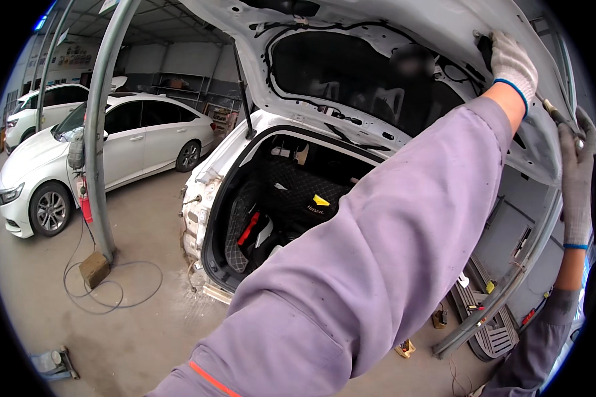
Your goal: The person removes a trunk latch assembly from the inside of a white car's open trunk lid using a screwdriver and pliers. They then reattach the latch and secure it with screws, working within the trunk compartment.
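Note:
The raised white tailgate (453,36) of a car shows its bare inner panel, with the rear window (324,66) set in it. My left arm reaches across the view. At the tailgate's upper right my left hand (513,61), in a pale knit glove with a blue cuff, presses its bent fingers on the panel beside a dark patch. What they grip there is hidden. Along the tailgate's right edge, my gloved right hand (578,172) is closed around a slim tool (551,108) with a light metallic end. The tool's kind cannot be made out.
Below lies the open trunk (285,198) with quilted dark lining and a yellow piece (321,200). A steel post (98,145) stands left, with a hose (129,308) on the floor. White cars (112,142) are parked beyond. A slatted grey bench (493,331) is lower right.

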### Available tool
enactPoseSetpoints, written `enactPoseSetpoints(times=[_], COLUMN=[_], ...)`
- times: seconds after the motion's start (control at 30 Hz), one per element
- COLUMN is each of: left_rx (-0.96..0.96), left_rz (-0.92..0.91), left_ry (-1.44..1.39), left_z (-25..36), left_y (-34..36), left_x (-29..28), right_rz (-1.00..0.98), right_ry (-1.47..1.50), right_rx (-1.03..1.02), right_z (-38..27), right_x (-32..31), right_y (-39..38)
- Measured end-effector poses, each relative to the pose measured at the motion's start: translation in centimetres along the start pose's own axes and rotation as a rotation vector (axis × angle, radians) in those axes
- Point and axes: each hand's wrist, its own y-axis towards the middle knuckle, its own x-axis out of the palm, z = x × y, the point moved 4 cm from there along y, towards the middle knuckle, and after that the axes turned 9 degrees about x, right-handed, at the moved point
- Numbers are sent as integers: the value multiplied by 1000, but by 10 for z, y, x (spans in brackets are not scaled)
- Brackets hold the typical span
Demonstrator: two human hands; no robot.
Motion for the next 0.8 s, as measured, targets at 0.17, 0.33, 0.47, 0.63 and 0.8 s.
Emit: enactPoseSetpoints(times=[0.17,0.33,0.47,0.63,0.8], left_rx=[-6,-12,-7,7,18], left_rz=[10,18,8,40,86], left_ry=[-40,-29,-9,-25,-29], left_z=[2,3,4,6,5], left_y=[6,7,9,6,3], left_x=[1,4,6,10,10], right_rz=[-112,-20,-91,-30,-126], right_ry=[-27,-97,-102,-51,-9], right_rx=[-73,28,-50,-63,-56], right_z=[12,-7,-7,-10,-1], right_x=[-1,0,-2,0,2], right_y=[2,-13,-12,-20,-17])
